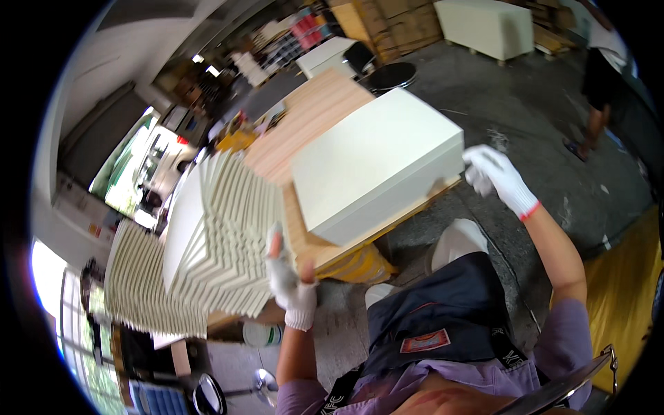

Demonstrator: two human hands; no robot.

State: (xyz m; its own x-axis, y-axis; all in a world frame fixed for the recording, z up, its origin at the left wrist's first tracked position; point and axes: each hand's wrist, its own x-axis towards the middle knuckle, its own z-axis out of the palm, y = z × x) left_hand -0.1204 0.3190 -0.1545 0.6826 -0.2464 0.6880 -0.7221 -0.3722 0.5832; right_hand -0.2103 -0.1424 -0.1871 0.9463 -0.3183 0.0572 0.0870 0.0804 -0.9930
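Observation:
A squared stack of white sheets [377, 155] lies on a light wood table [318, 114] in front of me. To its left stands a taller pile of creased white sheets [235, 235], its layers stepped like a fan. My left hand [290, 283], in a white glove with bare thumb and fingertip showing, is raised beside the creased pile's near right edge, thumb and fingers apart and nothing in it. Just off the right corner of the squared stack is my right hand [496, 176], in a white glove with a red cuff. Its fingers are slightly bent and apart, holding nothing visible.
Another fanned white pile [142, 283] stands farther left. A round black stool [393, 75] is behind the table, and a white block-like stack [487, 28] stands at the back. A person [600, 76] is at the far right. A white bucket [261, 333] sits below the table.

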